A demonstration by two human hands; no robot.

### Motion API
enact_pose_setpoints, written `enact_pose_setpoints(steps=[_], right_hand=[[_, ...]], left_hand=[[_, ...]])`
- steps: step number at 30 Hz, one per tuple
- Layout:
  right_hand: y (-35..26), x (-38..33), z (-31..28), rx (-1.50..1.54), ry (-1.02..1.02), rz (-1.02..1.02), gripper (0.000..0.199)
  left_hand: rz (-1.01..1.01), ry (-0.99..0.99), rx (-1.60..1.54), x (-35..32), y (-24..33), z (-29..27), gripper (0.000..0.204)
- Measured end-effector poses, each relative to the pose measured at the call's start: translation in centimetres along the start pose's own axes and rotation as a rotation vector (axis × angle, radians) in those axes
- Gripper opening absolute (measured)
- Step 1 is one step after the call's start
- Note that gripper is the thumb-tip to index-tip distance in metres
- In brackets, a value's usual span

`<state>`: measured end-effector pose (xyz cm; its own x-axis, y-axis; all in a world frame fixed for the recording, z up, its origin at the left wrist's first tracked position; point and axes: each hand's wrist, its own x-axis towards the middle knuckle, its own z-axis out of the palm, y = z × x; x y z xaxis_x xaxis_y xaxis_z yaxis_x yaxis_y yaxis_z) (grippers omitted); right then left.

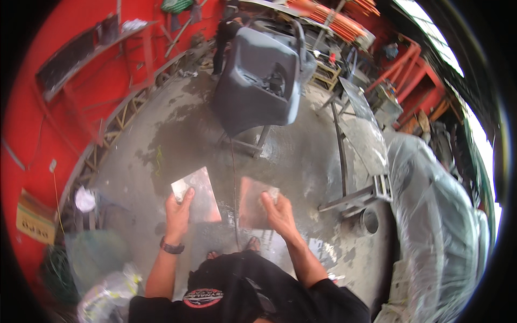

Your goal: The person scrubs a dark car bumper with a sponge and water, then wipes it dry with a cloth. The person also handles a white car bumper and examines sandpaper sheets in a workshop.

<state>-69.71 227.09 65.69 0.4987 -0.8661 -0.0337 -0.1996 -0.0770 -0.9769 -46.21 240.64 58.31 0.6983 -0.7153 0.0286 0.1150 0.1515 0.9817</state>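
My left hand (176, 215) grips a thin, roughly square sheet (203, 202), pale grey with a pinkish edge, its thumb lying on top. In my right hand (279, 216) is a second such sheet (249, 203), more reddish-brown, pinched at its upper right corner. Both are held apart in front of my body, above the floor. Their kind is not plain from this view. Ahead of me a large dark grey moulded vehicle panel (253, 102), with lighter patches, rests on a metal stand (260, 144). Neither hand touches it.
On the right are a panel on a metal frame (363, 134), a round metal can (369, 222) and a bulky plastic-wrapped object (431, 210). A cardboard box (35, 216) stands by the red wall. A thin hose or cord (233, 177) crosses the wet-patched floor. Another person (225, 40) stands behind the panel.
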Motion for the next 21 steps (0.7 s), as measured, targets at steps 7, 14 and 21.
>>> enact_pose_setpoints(steps=[7,14,21], right_hand=[[2.2,0.0,-1.8,-0.236,0.201,-0.237,0.033],[3.8,-0.1,-2.3,-0.281,0.291,-0.143,0.034],[3.2,1.4,-1.8,-0.360,0.288,-0.270,0.032]], left_hand=[[-0.697,-0.688,-0.243,-12.8,-13.3,-8.3,0.053],[-0.621,-0.775,-0.220,-17.3,-11.5,-3.6,0.076],[-0.522,-1.007,-0.145,-13.7,-18.2,0.5,0.084]])
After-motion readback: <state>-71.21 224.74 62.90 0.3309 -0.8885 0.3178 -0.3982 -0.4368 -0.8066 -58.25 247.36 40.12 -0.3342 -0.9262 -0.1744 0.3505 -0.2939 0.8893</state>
